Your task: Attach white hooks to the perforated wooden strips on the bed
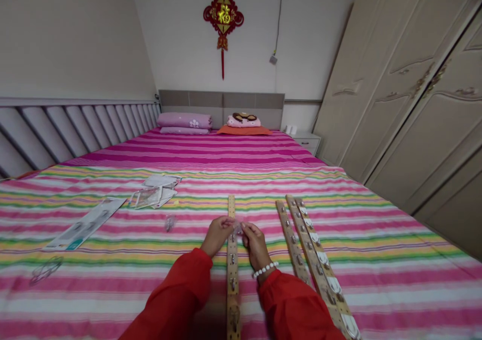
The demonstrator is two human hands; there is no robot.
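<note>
Over a long wooden strip (232, 274) with holes and several metal clips along it, both hands meet near its upper half. My left hand (219, 233) pinches one side of a small clear plastic packet (237, 228). From the other side, my right hand (254, 241), with a white bead bracelet at the wrist, grips the same packet. Its contents are too small to make out. Just below the fingers, a metal clip (232, 258) sits on the strip. Another small clear packet (169, 223) lies on the cloth left of my hands.
Several wooden strips with metal clips (301, 229) lie to the right, the outermost bearing white pieces (323, 257). Leftward are opened packaging (154, 193), a long blister card (88, 224) and a thin loop bundle (46, 269). All rest on a striped bedsheet (131, 295).
</note>
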